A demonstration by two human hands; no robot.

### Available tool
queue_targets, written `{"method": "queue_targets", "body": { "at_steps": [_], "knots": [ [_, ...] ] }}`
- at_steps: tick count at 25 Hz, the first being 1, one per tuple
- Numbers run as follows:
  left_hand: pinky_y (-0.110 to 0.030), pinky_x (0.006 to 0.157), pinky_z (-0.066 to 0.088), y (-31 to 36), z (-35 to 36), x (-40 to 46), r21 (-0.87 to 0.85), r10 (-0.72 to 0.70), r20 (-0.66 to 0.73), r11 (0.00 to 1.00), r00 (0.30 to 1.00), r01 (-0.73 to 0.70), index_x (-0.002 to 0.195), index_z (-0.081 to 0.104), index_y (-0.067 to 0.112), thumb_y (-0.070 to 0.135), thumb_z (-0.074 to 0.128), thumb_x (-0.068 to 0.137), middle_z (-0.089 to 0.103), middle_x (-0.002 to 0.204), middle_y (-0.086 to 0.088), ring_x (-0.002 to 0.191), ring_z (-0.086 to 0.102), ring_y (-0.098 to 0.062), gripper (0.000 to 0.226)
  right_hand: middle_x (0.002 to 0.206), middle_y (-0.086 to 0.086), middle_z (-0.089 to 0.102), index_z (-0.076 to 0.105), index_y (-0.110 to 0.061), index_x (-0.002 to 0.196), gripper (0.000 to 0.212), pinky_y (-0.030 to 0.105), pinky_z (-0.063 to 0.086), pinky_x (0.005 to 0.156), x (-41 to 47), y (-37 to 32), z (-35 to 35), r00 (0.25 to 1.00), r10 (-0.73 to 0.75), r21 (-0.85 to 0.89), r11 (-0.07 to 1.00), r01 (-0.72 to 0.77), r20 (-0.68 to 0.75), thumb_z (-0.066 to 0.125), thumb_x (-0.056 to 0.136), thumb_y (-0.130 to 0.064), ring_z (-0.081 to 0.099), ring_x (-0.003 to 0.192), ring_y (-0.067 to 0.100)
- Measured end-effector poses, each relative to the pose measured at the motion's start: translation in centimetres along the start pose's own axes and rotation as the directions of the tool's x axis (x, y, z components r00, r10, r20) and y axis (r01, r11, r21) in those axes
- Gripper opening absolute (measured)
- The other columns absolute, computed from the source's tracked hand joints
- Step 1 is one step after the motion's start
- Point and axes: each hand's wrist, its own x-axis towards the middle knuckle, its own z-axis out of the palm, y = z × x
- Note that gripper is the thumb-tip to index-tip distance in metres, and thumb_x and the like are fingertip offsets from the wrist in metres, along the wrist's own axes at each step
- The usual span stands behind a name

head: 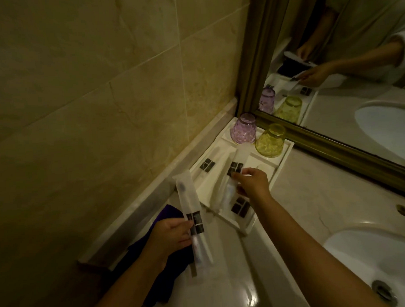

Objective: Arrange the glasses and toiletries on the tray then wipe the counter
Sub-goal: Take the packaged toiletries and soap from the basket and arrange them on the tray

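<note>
A white tray [280, 166] sits in the counter corner by the wall and the mirror. A purple glass [243, 131] and a yellow glass [270, 141] stand upside down at its far end. My left hand [171, 237] grips a wrapped toothbrush packet [190, 206], held upright over the counter left of the tray. My right hand [252, 182] is over the tray's middle and pinches a second wrapped packet [232, 175] that lies along the tray. Small packets with dark labels rest on the tray, one at its left [207, 165] and one at its near end [240, 206].
A dark purple cloth [159, 251] lies on the counter under my left hand, against the wall ledge. A white sink basin [370, 255] is at the right. The framed mirror [334, 135] runs along the back and reflects the glasses and hands.
</note>
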Motion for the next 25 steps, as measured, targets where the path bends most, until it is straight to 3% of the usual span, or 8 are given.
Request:
{"method": "queue_targets", "body": {
  "at_steps": [5, 9, 11, 13, 15, 16, 19, 25],
  "knots": [
    [-0.028, 0.067, 0.056, 0.0, -0.3, 0.1, -0.006, -0.022, 0.035, 1.000, 0.999, 0.022, 0.091, 0.068, 0.004, 0.013, 0.060, 0.086, 0.070, 0.085, -0.016, 0.080, 0.068, -0.025, 0.013, 0.061, 0.010, 0.057, 0.051, -0.011, 0.059, 0.026, 0.048, 0.056, 0.080, 3.8, 0.5, 3.0, 0.999, 0.045, -0.103, 0.994, -0.046, -0.015, 0.068, 0.078, -0.006, 0.062, 0.067, 0.030],
    [-0.026, 0.065, 0.055, 0.1, -0.5, 0.1, -0.014, 0.003, 0.068, 1.000, 0.998, -0.002, 0.082, 0.070, 0.007, 0.014, 0.059, 0.086, 0.071, 0.073, -0.007, 0.073, 0.069, -0.019, 0.013, 0.082, 0.018, 0.068, 0.062, -0.003, 0.082, 0.019, 0.035, 0.051, 0.071, 3.8, 0.5, 4.1, 0.993, -0.110, -0.355, 0.927, 0.119, 0.047, 0.069, 0.079, -0.021, 0.065, 0.084, 0.032],
    [-0.024, 0.063, 0.055, 0.2, -0.5, 0.1, -0.015, 0.004, 0.071, 1.000, 0.997, -0.003, 0.082, 0.070, 0.007, 0.013, 0.059, 0.087, 0.072, 0.072, -0.005, 0.072, 0.070, -0.018, 0.013, 0.099, 0.018, 0.065, 0.057, -0.003, 0.106, 0.041, 0.034, 0.045, 0.067, 3.2, 0.9, 3.6, 0.939, -0.345, -0.582, 0.760, 0.288, 0.014, 0.069, 0.079, -0.031, 0.062, 0.089, 0.033],
    [-0.024, 0.061, 0.054, 0.2, -0.4, 0.1, -0.007, 0.005, 0.080, 1.000, 0.997, -0.005, 0.081, 0.070, 0.008, 0.013, 0.058, 0.087, 0.073, 0.070, -0.004, 0.069, 0.070, -0.016, 0.015, 0.122, 0.016, 0.057, 0.047, -0.009, 0.127, 0.061, 0.038, 0.045, 0.077, 3.1, 1.8, 2.9, 0.810, -0.578, -0.778, 0.463, 0.424, 0.097, 0.065, 0.079, -0.042, 0.055, 0.108, 0.033],
    [-0.024, 0.063, 0.054, 0.2, -0.3, 0.1, -0.010, 0.006, 0.093, 1.000, 0.996, -0.005, 0.078, 0.070, 0.008, 0.012, 0.057, 0.088, 0.072, 0.070, -0.005, 0.070, 0.069, -0.017, 0.017, 0.149, 0.012, 0.034, 0.030, -0.015, 0.141, 0.075, 0.048, 0.029, 0.106, 3.2, 2.7, 2.6, 0.776, -0.565, -0.833, 0.260, 0.489, 0.279, 0.055, 0.082, -0.053, 0.029, 0.136, 0.030],
    [-0.026, 0.064, 0.054, 0.2, -0.2, 0.1, -0.014, 0.002, 0.094, 1.000, 0.996, -0.001, 0.078, 0.070, 0.008, 0.012, 0.057, 0.088, 0.071, 0.071, -0.007, 0.071, 0.069, -0.018, 0.017, 0.155, 0.009, 0.022, 0.022, -0.016, 0.145, 0.080, 0.049, 0.016, 0.112, 3.3, 3.1, 2.6, 0.798, -0.499, -0.837, 0.230, 0.496, 0.336, 0.049, 0.083, -0.058, 0.016, 0.142, 0.026],
    [-0.027, 0.065, 0.055, 0.3, -0.2, 0.0, -0.030, -0.005, 0.077, 1.000, 0.997, 0.007, 0.079, 0.069, 0.007, 0.011, 0.057, 0.087, 0.070, 0.075, -0.010, 0.075, 0.067, -0.021, 0.015, 0.158, 0.006, 0.011, 0.013, -0.015, 0.147, 0.085, 0.051, 0.004, 0.115, 3.8, 4.3, 3.1, 0.848, -0.363, -0.828, 0.268, 0.492, 0.387, 0.040, 0.084, -0.066, 0.005, 0.145, 0.021],
    [-0.021, 0.058, 0.055, 0.9, -0.2, 0.1, -0.043, -0.013, 0.067, 0.999, 0.998, 0.016, 0.075, 0.071, 0.011, 0.010, 0.057, 0.087, 0.073, 0.066, -0.003, 0.068, 0.070, -0.016, 0.019, 0.158, 0.004, 0.008, 0.010, -0.016, 0.147, 0.081, 0.057, -0.003, 0.112, 3.4, 5.0, 4.3, 0.841, -0.351, -0.810, 0.283, 0.514, 0.412, 0.032, 0.086, -0.065, 0.003, 0.145, 0.018]
  ]
}}
